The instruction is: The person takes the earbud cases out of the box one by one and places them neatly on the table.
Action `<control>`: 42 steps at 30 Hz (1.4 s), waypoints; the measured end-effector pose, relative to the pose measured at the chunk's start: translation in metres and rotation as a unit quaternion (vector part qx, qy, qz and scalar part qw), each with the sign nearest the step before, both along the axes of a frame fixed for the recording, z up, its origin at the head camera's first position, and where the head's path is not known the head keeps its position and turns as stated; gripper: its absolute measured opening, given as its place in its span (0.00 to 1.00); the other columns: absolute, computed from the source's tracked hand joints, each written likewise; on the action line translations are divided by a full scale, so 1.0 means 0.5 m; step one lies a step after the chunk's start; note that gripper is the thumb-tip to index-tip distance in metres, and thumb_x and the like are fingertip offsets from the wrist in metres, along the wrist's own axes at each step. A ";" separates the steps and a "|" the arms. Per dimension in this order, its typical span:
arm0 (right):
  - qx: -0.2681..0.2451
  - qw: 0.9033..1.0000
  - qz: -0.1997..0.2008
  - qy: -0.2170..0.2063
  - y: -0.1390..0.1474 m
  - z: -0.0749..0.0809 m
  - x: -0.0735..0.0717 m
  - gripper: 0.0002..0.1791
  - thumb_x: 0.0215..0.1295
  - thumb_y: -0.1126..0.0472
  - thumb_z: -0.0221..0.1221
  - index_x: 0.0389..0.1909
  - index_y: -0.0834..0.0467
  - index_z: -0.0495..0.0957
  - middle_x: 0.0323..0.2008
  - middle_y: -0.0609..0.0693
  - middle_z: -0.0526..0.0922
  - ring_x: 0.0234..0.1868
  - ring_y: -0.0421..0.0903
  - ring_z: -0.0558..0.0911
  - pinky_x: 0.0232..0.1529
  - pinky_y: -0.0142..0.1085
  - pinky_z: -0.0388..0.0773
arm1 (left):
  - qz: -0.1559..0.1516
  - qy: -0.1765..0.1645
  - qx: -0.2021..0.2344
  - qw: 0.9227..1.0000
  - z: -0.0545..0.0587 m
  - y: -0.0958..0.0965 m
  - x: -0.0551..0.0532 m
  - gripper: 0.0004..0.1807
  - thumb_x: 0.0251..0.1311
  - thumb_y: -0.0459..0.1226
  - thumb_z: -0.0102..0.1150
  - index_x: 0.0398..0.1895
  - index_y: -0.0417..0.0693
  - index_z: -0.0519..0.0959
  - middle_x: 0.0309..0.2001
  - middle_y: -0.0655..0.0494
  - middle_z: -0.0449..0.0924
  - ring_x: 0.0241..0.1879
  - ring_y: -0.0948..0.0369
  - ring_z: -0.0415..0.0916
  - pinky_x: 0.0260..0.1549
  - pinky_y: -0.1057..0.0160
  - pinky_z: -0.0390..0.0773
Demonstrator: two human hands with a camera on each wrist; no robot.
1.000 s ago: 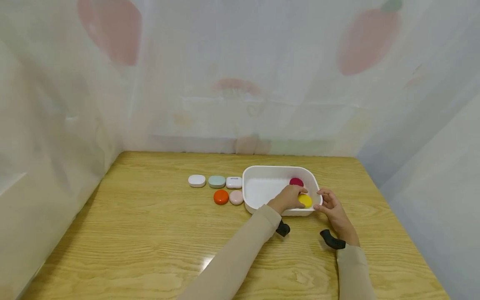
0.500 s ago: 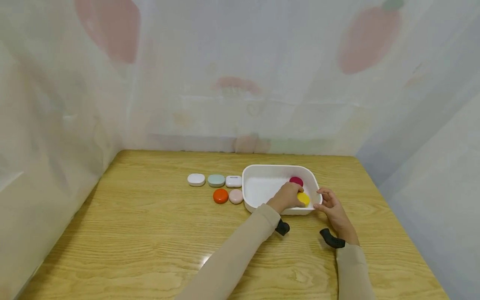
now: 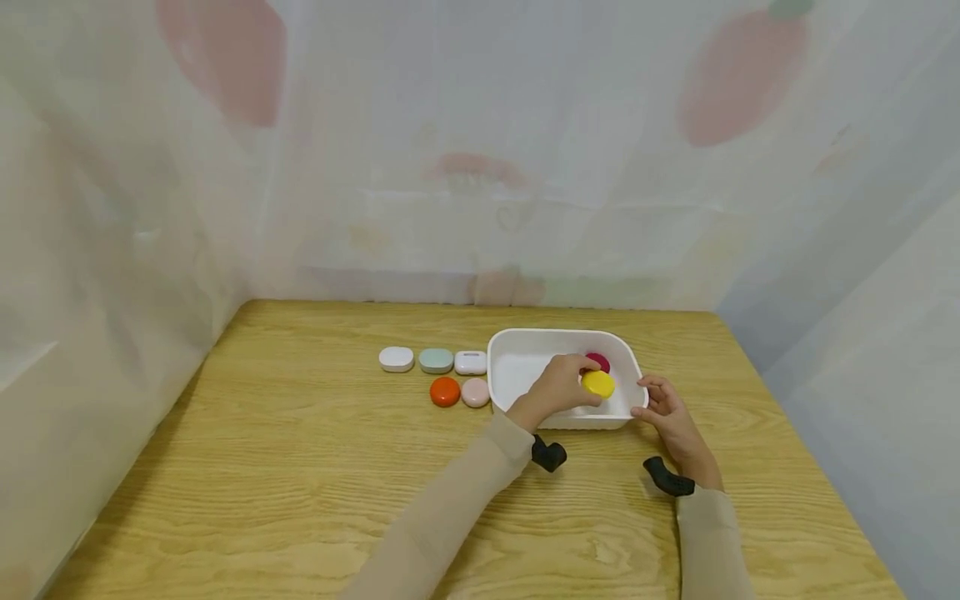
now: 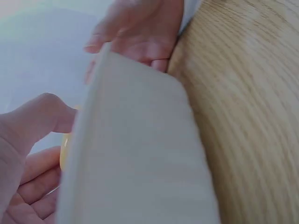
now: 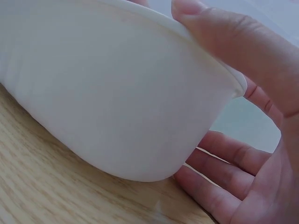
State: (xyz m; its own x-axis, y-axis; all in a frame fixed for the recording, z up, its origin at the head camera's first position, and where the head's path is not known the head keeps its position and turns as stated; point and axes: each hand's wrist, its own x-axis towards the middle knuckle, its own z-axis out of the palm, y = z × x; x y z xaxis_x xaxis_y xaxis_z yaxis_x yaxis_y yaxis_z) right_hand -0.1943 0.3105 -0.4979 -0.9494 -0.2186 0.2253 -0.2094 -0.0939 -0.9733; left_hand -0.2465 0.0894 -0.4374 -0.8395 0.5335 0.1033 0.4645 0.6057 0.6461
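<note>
My left hand (image 3: pixel 557 385) reaches into a white plastic bin (image 3: pixel 517 367) and pinches a round, flat yellow case (image 3: pixel 598 384) between thumb and fingers. Beyond that case, a dark red round case (image 3: pixel 598 362) lies in the bin, partly covered by the fingers and the yellow case. In the left wrist view the bin's side wall hides most of the yellow case (image 4: pixel 65 151). At the bin's right end, my right hand (image 3: pixel 670 421) grips the wall. Its thumb lies on the rim and its fingers curve round the outside, as the right wrist view shows.
Left of the bin, small cases stand in two rows on the wooden table (image 3: pixel 300 467). At the back are a white oval (image 3: pixel 396 359), a mint oval (image 3: pixel 436 361) and a white earbud case (image 3: pixel 471 362). In front sit an orange-red round case (image 3: pixel 444 392) and a pale pink one (image 3: pixel 476 392).
My left hand has moved left and slightly back inside the bin, carrying the yellow case away from the right end wall. The right hand keeps its grip on the bin.
</note>
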 end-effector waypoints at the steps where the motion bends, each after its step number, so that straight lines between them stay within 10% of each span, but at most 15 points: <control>1: 0.000 1.000 -0.002 -0.001 0.000 -0.001 0.000 0.19 0.64 0.73 0.55 0.53 0.54 0.68 0.53 0.38 0.74 0.47 0.30 0.78 0.45 0.19 0.79 | -0.001 0.000 0.006 1.000 0.002 -0.007 0.002 0.27 0.47 0.40 0.73 0.54 0.46 0.81 0.51 0.55 0.84 0.49 0.62 0.78 0.54 0.73 0.76; 13: 0.001 1.000 -0.006 -0.005 0.000 -0.006 0.000 0.19 0.64 0.74 0.56 0.54 0.60 0.67 0.53 0.39 0.75 0.49 0.32 0.78 0.45 0.20 0.79 | -0.011 -0.017 0.083 0.996 0.022 -0.091 0.016 0.29 0.47 0.35 0.72 0.57 0.42 0.79 0.56 0.49 0.82 0.54 0.57 0.79 0.57 0.65 0.78; 42: 0.002 1.000 -0.008 -0.001 0.003 -0.008 -0.002 0.19 0.64 0.74 0.56 0.54 0.59 0.67 0.53 0.39 0.75 0.47 0.30 0.78 0.44 0.20 0.80 | 0.095 -0.030 0.160 0.982 0.017 -0.292 0.058 0.26 0.46 0.30 0.71 0.54 0.39 0.80 0.56 0.44 0.81 0.56 0.50 0.78 0.56 0.52 0.80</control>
State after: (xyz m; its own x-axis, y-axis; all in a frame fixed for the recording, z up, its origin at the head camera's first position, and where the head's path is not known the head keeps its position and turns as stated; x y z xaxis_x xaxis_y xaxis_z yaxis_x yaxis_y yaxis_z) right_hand -0.1952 0.3122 -0.5020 -0.9533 -0.2038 0.2227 -0.2089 -0.0872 -0.9740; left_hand -0.2175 -0.0567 -0.4290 -0.9303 0.3155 0.1871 0.3177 0.4381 0.8409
